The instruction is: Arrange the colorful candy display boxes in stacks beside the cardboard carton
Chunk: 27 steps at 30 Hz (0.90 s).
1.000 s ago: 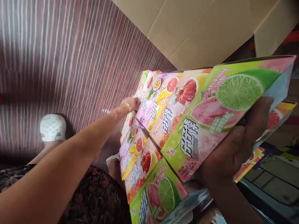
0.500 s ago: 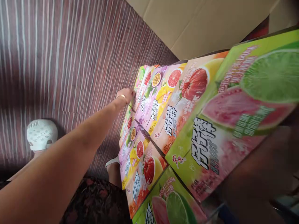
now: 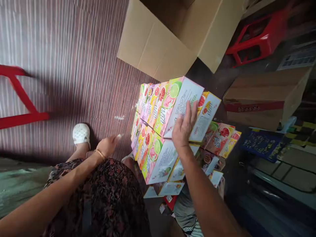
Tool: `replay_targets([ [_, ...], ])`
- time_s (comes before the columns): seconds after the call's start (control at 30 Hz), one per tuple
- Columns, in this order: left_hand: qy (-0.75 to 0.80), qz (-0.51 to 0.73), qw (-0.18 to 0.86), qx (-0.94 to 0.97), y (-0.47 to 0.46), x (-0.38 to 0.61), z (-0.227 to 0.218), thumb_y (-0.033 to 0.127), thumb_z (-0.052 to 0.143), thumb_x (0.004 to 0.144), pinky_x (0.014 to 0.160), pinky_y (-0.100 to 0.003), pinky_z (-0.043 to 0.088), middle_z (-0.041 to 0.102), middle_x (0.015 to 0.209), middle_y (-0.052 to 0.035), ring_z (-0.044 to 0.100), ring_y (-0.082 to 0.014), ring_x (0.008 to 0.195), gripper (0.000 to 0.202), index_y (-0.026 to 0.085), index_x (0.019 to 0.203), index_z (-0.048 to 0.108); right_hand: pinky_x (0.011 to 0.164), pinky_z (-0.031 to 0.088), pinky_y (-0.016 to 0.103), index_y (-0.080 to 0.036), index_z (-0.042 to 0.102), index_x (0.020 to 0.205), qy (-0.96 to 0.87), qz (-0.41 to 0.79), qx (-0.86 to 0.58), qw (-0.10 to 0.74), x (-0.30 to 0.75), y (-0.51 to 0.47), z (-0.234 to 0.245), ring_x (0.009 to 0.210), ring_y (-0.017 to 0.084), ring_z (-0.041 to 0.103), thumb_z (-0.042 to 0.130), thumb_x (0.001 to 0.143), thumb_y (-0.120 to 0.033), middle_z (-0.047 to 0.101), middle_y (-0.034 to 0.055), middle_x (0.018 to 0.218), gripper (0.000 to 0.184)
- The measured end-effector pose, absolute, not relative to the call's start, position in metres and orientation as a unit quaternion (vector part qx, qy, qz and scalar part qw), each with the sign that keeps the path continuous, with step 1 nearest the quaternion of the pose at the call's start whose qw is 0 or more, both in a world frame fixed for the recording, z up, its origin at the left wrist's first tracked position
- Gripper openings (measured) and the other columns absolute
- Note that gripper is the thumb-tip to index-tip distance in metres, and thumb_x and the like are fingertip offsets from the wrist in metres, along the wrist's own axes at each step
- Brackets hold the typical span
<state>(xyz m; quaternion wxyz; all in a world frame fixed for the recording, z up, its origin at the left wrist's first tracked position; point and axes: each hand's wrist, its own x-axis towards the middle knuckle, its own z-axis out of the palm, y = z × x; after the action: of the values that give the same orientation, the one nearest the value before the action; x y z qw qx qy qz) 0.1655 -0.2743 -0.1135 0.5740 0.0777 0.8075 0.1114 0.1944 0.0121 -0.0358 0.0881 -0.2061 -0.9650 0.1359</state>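
Note:
Colourful fruit-printed boxes (image 3: 161, 113) stand in stacked rows in the middle of the head view. My right hand (image 3: 184, 126) lies against the white printed end of an upper box, with its fingers stretched out. My left hand (image 3: 108, 145), wearing a bracelet, is left of the stack and apart from it. Its fingers are pinched on a small whitish scrap (image 3: 119, 136), too small to name exactly.
An open cardboard carton (image 3: 158, 46) stands beyond the stack. Red plastic stools are at left (image 3: 24, 95) and upper right (image 3: 259, 42). A closed carton (image 3: 256, 105) stands at right. Another person in striped clothing (image 3: 184, 205) sits below the stack, near more fruit-printed boxes (image 3: 219, 138).
My left hand has come back from the far end of the boxes towards my body. My right hand has come into view on the stack. The view has drawn back from the boxes.

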Motion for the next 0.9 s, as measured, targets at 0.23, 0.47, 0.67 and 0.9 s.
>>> replay_targets([
  [0.23,0.775,0.177,0.567,0.215,-0.211,0.182,-0.046,0.047,0.029,0.102,0.067,-0.032,0.035,0.073,0.094,-0.009,0.069,-0.0251,0.091,0.043,0.02,0.107,0.063,0.101,0.045,0.052,-0.012,0.051,0.126,-0.956,0.093,-0.262,0.098,0.314,-0.058,-0.024,0.123,0.027,0.051,0.036,0.098,-0.018,0.056,0.0207,0.124,0.032],
  [0.47,0.722,0.216,0.607,0.251,-0.186,0.277,-0.075,0.047,0.029,0.101,0.072,-0.032,0.042,0.073,0.1,-0.0098,0.068,-0.0253,0.094,0.045,0.024,0.125,0.059,0.103,0.042,0.054,-0.012,0.05,0.123,-0.959,0.063,-0.269,0.07,0.338,-0.042,-0.06,0.131,0.028,0.044,0.033,0.099,-0.019,0.05,0.0236,0.131,0.031],
  [0.67,0.704,0.173,0.647,0.234,-0.258,0.345,-0.052,0.044,0.032,0.099,0.063,-0.033,0.039,0.072,0.082,-0.0102,0.068,-0.0262,0.082,0.042,0.023,0.1,0.069,0.102,0.04,0.055,-0.013,0.05,0.121,-0.957,0.053,-0.272,0.085,0.343,-0.046,-0.065,0.13,0.03,0.046,0.033,0.098,-0.019,0.051,0.0236,0.13,0.029],
  [0.9,0.829,0.193,0.494,0.178,-0.201,0.229,-0.134,0.049,0.024,0.101,0.061,-0.031,0.036,0.067,0.075,-0.0082,0.061,-0.0206,0.066,0.053,0.019,0.104,0.068,0.102,0.04,0.053,-0.013,0.048,0.124,-0.956,0.049,-0.273,0.097,0.343,-0.05,-0.073,0.13,0.029,0.044,0.035,0.098,-0.018,0.051,0.0231,0.13,0.03],
])
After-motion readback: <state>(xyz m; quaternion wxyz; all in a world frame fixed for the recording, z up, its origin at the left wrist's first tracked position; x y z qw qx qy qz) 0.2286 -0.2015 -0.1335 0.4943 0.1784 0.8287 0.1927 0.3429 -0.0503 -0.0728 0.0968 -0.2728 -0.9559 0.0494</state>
